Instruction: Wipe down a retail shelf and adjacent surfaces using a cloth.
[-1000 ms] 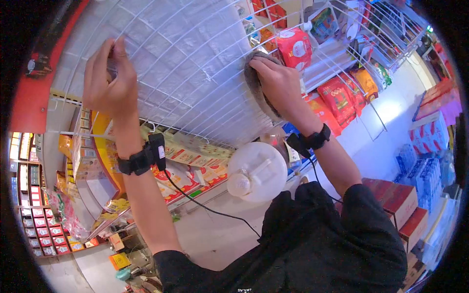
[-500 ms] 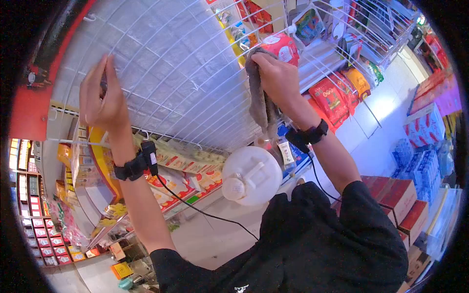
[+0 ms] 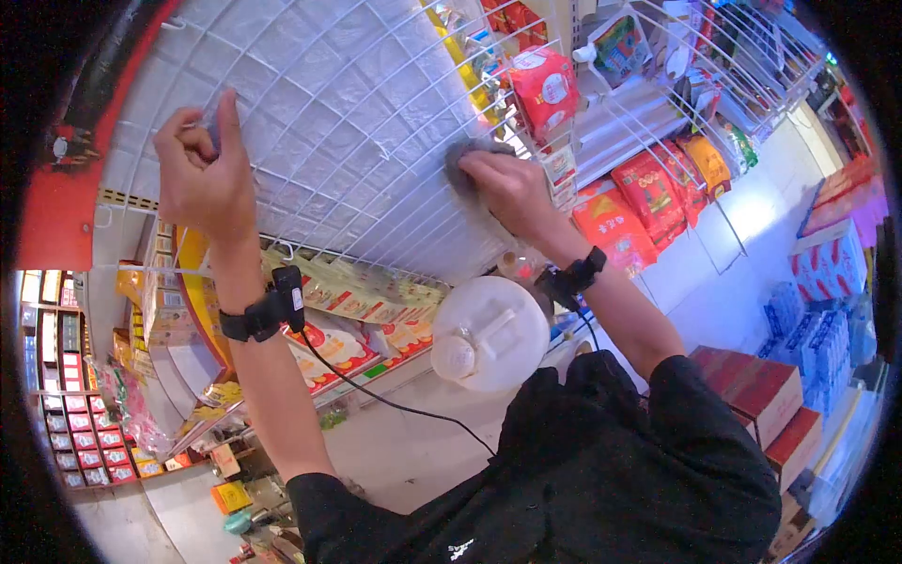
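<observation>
White wire mesh rack (image 3: 331, 85) spreads across the upper left, with a translucent plastic-like sheet (image 3: 310, 150) showing behind its bars. My left hand (image 3: 205, 179) is closed at the left part of the rack, fingers curled around a wire and thumb pointing up. Bunched in my right hand (image 3: 515, 193) is a dark grey cloth (image 3: 462, 167), pressed against the mesh near its right side. Just beyond that hand, a red packet (image 3: 543, 92) hangs by the rack's edge. A white plastic jug (image 3: 498, 334) stands below, between my arms.
Red snack bags (image 3: 648, 193) fill a shelf on the right. Red-brown cartons (image 3: 747, 385) are stacked at the lower right, with blue-wrapped bottle packs (image 3: 808, 343) behind. Packaged goods (image 3: 329, 352) line the shelf under the rack. A black cable (image 3: 404, 406) runs from my left wrist.
My right hand has moved down and slightly left with the cloth, which now lies bunched at the mesh instead of hanging. My left hand stays near the same spot, its fingers more curled.
</observation>
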{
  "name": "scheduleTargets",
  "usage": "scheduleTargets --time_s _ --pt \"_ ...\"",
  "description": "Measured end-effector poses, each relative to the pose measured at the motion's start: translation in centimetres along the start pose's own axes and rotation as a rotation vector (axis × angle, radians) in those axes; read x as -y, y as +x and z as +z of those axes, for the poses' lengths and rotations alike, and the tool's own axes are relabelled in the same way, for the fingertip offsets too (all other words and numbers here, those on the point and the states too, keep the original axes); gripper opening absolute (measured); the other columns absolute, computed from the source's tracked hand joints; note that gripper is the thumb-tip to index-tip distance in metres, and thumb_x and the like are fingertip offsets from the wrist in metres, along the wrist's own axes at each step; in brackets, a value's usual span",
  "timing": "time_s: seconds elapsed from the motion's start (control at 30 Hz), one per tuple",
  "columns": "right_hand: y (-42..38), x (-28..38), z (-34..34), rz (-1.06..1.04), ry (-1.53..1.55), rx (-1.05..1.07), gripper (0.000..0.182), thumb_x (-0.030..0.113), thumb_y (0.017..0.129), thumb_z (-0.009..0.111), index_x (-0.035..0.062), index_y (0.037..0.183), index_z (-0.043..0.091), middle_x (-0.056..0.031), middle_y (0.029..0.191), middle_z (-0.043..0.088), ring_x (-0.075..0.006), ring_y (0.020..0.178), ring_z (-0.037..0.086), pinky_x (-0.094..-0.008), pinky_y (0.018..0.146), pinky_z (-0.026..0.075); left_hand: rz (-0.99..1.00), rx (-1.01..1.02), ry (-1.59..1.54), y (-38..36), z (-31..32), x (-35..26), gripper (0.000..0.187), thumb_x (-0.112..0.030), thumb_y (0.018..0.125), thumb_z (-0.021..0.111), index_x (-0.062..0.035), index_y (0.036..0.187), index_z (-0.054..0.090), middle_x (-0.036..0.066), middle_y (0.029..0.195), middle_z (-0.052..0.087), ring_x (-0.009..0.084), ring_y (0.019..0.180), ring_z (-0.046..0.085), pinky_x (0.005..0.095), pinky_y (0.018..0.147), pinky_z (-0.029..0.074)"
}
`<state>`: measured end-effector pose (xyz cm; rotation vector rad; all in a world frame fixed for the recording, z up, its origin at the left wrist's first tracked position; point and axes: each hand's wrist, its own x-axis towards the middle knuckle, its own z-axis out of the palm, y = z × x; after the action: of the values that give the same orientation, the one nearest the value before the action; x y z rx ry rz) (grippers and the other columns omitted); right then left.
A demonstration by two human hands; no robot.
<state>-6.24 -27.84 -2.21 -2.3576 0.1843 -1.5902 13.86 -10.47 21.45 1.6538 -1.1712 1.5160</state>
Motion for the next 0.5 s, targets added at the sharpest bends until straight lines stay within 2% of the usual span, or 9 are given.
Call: scheduleTargets --time_s 0.07,0.1,0.17,0.3,0.37,0.43,0.5 --pt "0.4 1.6 1.3 -0.093 0.035 0.020 0.031 -0.002 0.072 0.067 0.0067 0.102 0.071 -0.0071 0.101 0.075 -0.0248 0.081 0.073 -0.0357 0.066 0.059 -0.005 -0.037 -0.023 -0.2 0.1 0.0 0.028 -0.029 0.081 0.088 -0.0130 0.096 0.070 -0.006 0.062 0.051 0.0101 0.052 0.045 0.0271 0.048 0.036" --pt "0.3 2.2 2.0 -0.063 0.025 0.051 0.031 0.000 0.072 0.068 0.0073 0.102 0.071 -0.0063 0.103 0.074 -0.0242 0.080 0.073 -0.0354 0.065 0.059 -0.005 -0.028 -0.012 -0.3 0.2 0.3 0.028 -0.029 0.081 0.088 -0.0130 0.096 0.070 -0.006 0.062 0.051 0.0101 0.052 0.045 0.0271 0.048 0.036" --pt "0.4 2.2 2.8 -0.067 0.057 0.053 0.031 0.001 0.072 0.068 0.0079 0.102 0.071 -0.0064 0.104 0.074 -0.0239 0.080 0.073 -0.0354 0.065 0.059 0.144 -0.022 0.136 -0.3 0.4 1.0 0.032 -0.033 0.083 0.086 -0.0141 0.102 0.068 -0.006 0.063 0.051 0.0118 0.052 0.049 0.0289 0.048 0.039" --pt "1.1 0.6 1.1 -0.086 0.048 0.046 0.031 0.002 0.074 0.068 0.0096 0.104 0.071 -0.0069 0.105 0.074 -0.0247 0.081 0.073 -0.0359 0.066 0.059 0.199 -0.042 0.169 -0.8 0.7 1.2 0.034 -0.037 0.083 0.085 -0.0137 0.103 0.068 -0.006 0.065 0.051 0.0142 0.053 0.052 0.0309 0.049 0.042" --pt "1.2 0.1 0.7 -0.047 0.038 0.061 0.029 0.003 0.076 0.068 0.0098 0.104 0.071 -0.0072 0.105 0.074 -0.0253 0.081 0.073 -0.0363 0.067 0.059 0.325 -0.085 0.185 -0.8 0.9 1.8 0.035 -0.037 0.083 0.085 -0.0123 0.101 0.068 -0.005 0.066 0.051 0.0145 0.053 0.052 0.0309 0.048 0.042" --pt "1.0 -0.2 1.3 0.005 0.044 0.053 0.024 0.005 0.080 0.067 0.0095 0.103 0.071 -0.0072 0.106 0.074 -0.0266 0.083 0.073 -0.0369 0.069 0.059 0.313 -0.085 0.194 -1.1 1.1 2.4 0.036 -0.038 0.083 0.085 -0.0116 0.101 0.068 -0.005 0.066 0.051 0.0143 0.053 0.052 0.0306 0.048 0.041" --pt "0.7 0.3 2.3 -0.020 0.092 0.071 0.024 0.006 0.080 0.067 0.0096 0.103 0.071 -0.0070 0.106 0.074 -0.0268 0.083 0.073 -0.0370 0.070 0.059 0.301 -0.082 0.199 -1.4 1.0 2.8 0.037 -0.039 0.083 0.085 -0.0109 0.101 0.068 -0.005 0.066 0.052 0.0141 0.053 0.051 0.0304 0.047 0.041"
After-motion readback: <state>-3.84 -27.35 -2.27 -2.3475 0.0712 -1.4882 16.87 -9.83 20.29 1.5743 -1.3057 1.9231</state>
